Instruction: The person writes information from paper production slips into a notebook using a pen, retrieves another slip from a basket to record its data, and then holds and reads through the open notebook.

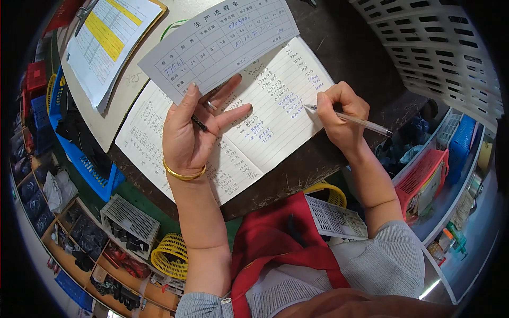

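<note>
Red apron (275, 233): over a grey top (392, 259), lower edge.
Clipped papers (108, 47): yellow-banded, upper left.
Left hand (193, 130): palm up, gripping a white slip (222, 47) by its edge under the thumb, other visible fingers loosely spread.
Notebook (281, 143): open beneath the slip, on the dark table (297, 180).
Right hand (344, 111): fingers closed around a clear pen (368, 124), tip at the right page.

Notebook (289, 130) on tbl (281, 188), card (222, 47) over its far part, papers (114, 45) back L, crate (432, 47) back R.
</note>
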